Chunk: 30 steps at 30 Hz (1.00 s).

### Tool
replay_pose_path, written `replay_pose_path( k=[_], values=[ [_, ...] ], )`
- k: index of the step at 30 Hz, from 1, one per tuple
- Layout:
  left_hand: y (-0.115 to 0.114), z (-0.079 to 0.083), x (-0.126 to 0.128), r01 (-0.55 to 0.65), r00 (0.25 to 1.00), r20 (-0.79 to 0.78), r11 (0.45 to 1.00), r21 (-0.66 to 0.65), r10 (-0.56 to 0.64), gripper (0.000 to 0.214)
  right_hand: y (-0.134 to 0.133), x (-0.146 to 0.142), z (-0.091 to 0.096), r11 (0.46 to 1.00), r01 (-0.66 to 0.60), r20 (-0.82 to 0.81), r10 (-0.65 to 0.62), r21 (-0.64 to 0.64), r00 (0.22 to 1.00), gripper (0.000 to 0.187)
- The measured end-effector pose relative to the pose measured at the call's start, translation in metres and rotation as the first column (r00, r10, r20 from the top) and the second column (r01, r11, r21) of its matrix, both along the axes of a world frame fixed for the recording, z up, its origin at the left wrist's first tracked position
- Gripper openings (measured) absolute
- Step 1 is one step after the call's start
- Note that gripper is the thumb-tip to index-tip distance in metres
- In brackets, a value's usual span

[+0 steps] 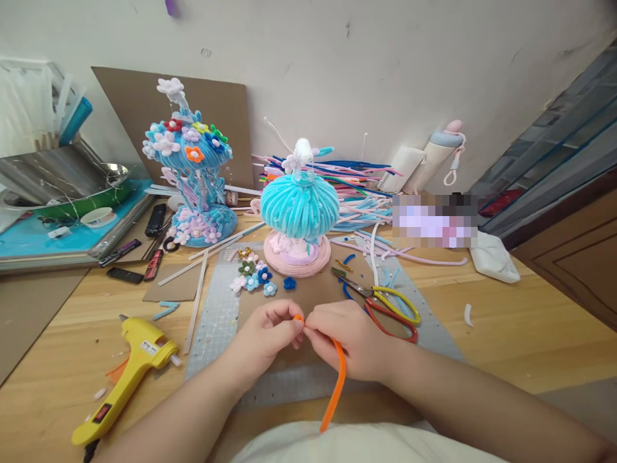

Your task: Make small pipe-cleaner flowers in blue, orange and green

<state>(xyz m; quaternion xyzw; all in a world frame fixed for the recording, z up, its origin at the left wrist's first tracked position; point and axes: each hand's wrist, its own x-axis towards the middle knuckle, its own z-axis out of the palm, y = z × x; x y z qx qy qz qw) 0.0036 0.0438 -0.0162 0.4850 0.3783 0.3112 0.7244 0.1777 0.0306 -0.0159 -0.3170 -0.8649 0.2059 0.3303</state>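
An orange pipe cleaner (339, 386) runs between my two hands above the mat. My left hand (270, 334) pinches its far end, where a small bit of orange shows at the fingertips. Closed around the pipe cleaner close by is my right hand (344, 334), and the long tail hangs from it toward my lap. The fingertips of both hands meet, so the exact shape of the orange end is partly hidden. Several small pipe-cleaner flowers (264, 275) lie just beyond my left hand. Scissors (380, 302) with yellow and red handles rest beyond my right hand.
A turquoise pipe-cleaner mushroom-shaped piece (299, 204) stands ahead on a pink base. Left of it rises a taller blue flowered piece (187, 154). A yellow glue gun (139, 360) lies at left. Bundled pipe cleaners (357, 170), a bottle (436, 154) and a white box (495, 256) sit behind.
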Motion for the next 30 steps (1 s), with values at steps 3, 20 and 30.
replay_pose_path(
  k=[3, 20, 30],
  values=[
    [-0.005, 0.0, 0.005, -0.071, 0.997, -0.021, 0.986, 0.153, 0.075, 0.017, -0.006, -0.007, 0.004, 0.957, 0.069, -0.219, -0.134, -0.281, 0.966, 0.018],
    [0.002, 0.001, 0.001, -0.119, 0.992, -0.036, 0.991, 0.058, 0.121, 0.017, -0.004, 0.048, 0.022, 0.81, 0.477, 0.352, -0.36, -0.342, 0.864, 0.016],
    [-0.004, -0.004, 0.001, -0.011, 0.99, 0.125, 0.918, -0.396, 0.066, 0.018, -0.006, 0.111, -0.019, 0.693, 0.707, 0.63, -0.489, -0.141, 0.604, 0.013]
  ],
)
